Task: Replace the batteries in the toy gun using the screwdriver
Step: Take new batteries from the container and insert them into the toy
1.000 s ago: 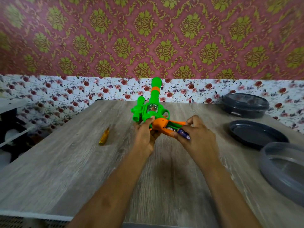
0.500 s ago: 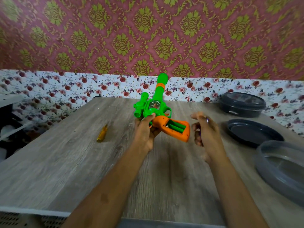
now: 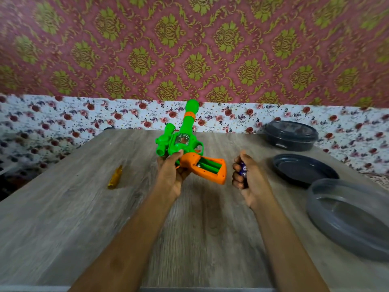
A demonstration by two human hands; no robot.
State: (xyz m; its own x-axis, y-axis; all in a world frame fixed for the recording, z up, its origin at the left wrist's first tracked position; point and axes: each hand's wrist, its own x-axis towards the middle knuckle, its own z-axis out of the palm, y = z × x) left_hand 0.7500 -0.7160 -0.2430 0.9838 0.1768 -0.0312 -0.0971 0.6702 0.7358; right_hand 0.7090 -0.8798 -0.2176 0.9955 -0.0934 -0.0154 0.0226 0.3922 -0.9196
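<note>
My left hand [image 3: 171, 172] grips the green and orange toy gun [image 3: 183, 142] by its body, above the middle of the wooden table [image 3: 63, 218], barrel pointing away. The orange handle's battery compartment [image 3: 208, 166] faces up, uncovered, showing green slots. My right hand [image 3: 247, 178] is just right of the handle, apart from it, with fingers curled round a blue-purple battery [image 3: 243, 169]. A yellow-handled screwdriver [image 3: 115, 177] lies on the table to the left of my left hand.
At the right stand a dark lidded round container [image 3: 291, 135], a dark lid or dish [image 3: 303, 169] nearer, and a grey translucent round container [image 3: 347, 216] at the right edge. A floral-papered wall runs behind the table.
My right hand has pulled the battery out of the handle compartment and drawn back to the right. The gun has been lifted slightly and the compartment now shows bare slots.
</note>
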